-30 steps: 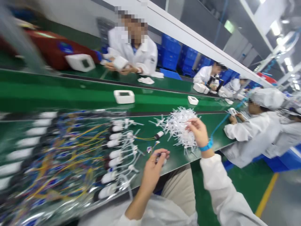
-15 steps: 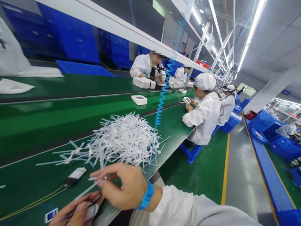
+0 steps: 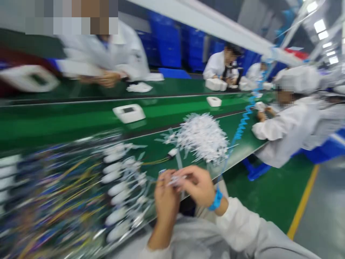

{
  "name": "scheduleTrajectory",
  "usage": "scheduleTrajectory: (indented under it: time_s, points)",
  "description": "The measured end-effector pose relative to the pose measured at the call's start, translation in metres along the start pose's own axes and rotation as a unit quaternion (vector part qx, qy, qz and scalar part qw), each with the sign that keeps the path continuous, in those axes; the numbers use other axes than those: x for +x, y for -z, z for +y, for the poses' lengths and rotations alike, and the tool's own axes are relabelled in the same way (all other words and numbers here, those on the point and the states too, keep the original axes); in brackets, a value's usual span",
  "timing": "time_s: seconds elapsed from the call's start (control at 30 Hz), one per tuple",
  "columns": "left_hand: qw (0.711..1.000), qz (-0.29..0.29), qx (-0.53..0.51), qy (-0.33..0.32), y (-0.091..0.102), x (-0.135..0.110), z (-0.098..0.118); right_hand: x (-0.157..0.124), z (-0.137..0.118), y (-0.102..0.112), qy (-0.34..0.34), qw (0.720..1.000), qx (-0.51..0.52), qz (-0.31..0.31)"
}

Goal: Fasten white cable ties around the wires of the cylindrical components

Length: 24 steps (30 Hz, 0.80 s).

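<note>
My left hand (image 3: 167, 196) and my right hand (image 3: 198, 185) meet above the near edge of the green bench, both closed. Between their fingertips is a small whitish piece (image 3: 176, 181), blurred by motion; my left fingers grip it. A thin white strip (image 3: 179, 159) rises from beside my right fingers, which pinch at the piece. Beyond my hands lies a heap of loose white strips (image 3: 203, 138). A small white-and-black part (image 3: 171, 154) with yellow wires rests left of the heap. Rows of white oval parts (image 3: 117, 189) with coloured cables and attached strips lie left of my hands.
White devices with dark screens (image 3: 129, 113) lie along the green conveyor (image 3: 167, 111). A coiled blue hose (image 3: 244, 124) hangs right of the heap. One co-worker (image 3: 107, 54) sits opposite at the left, another (image 3: 291, 115) on my right along the bench.
The view has swung left, bringing the cabled parts and the co-worker opposite into sight. My hands have come closer together at the fingertips; the heap now appears farther away.
</note>
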<state>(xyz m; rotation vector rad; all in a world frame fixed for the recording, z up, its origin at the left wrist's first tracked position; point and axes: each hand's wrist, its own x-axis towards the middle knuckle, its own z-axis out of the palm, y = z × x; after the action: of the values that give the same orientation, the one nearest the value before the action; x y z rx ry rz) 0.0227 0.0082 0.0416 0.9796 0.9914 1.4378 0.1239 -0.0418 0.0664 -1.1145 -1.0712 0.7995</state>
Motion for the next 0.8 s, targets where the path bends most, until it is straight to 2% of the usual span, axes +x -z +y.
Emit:
scheduleTrajectory:
  time_s: [0.07, 0.13, 0.27, 0.43, 0.57, 0.7, 0.8]
  points:
    - [0.999, 0.033, 0.039, 0.001, 0.006, -0.001, -0.01, 0.002, 0.02, -0.002, -0.043, 0.997, 0.048, 0.035]
    - [0.999, 0.028, -0.001, 0.02, 0.012, -0.004, -0.023, 0.008, 0.039, -0.002, -0.063, 0.994, 0.074, 0.042]
    - [0.996, 0.032, -0.082, 0.005, 0.013, -0.013, -0.039, 0.014, 0.06, 0.005, -0.061, 0.996, 0.05, 0.033]
    - [0.977, 0.04, -0.206, 0.03, 0.007, -0.01, -0.044, 0.016, 0.07, 0.02, -0.065, 0.998, 0.0, 0.008]
    - [0.966, 0.036, -0.251, 0.049, 0.008, -0.003, -0.045, 0.019, 0.074, 0.025, -0.096, 0.994, 0.037, -0.024]
    - [0.968, 0.021, -0.239, 0.069, 0.009, -0.002, -0.046, 0.021, 0.072, 0.023, -0.112, 0.986, 0.12, -0.029]
    - [0.98, 0.017, -0.183, 0.071, 0.011, -0.004, -0.048, 0.02, 0.072, 0.022, -0.123, 0.984, 0.124, -0.02]
